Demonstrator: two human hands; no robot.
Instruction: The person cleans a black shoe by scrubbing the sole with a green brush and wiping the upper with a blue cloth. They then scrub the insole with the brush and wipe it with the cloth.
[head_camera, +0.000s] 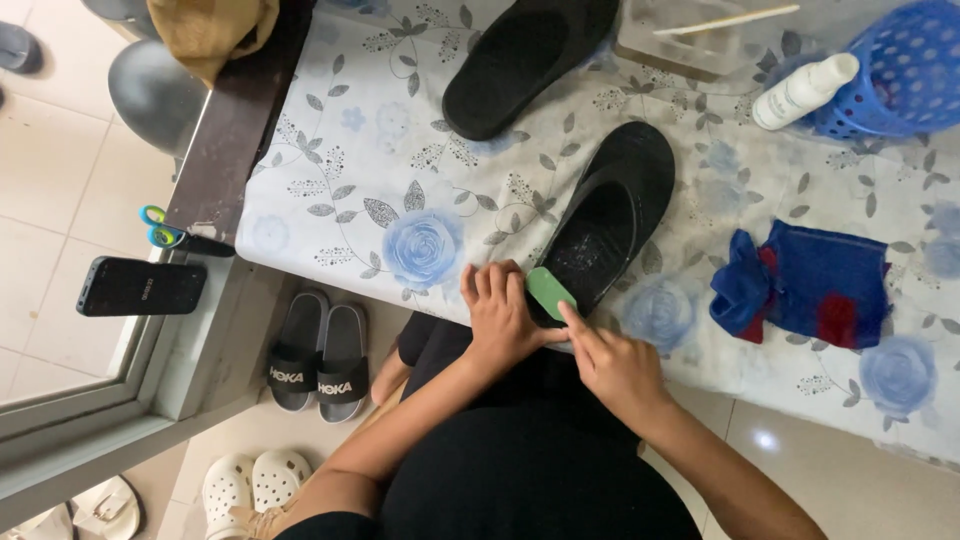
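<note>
A black flip-flop (605, 225) lies on a table covered with a white cloth (350, 160) printed with blue roses and grey leaves, its heel at the near edge. The left hand (497, 315) rests flat on the cloth just beside the heel, fingers close together, and touches a small green pad (549, 291). The right hand (615, 362) pinches the lower end of that pad with fingertips and thumb. The pad is flat with round corners and leans on the heel of the flip-flop. A second black flip-flop (520, 60) lies farther back, well apart. To the right sits a soft, crumpled blue rag (805, 285) with red patches. Behind it a blue plastic basket (895, 70) full of holes lies tipped, with a white spray bottle (803, 92) just beside it. On the dark ledge at the left lie scissors (165, 235) and a black phone (140, 286). Black slides (318, 358) and white clogs (255, 488) stand on the tiled floor below.
</note>
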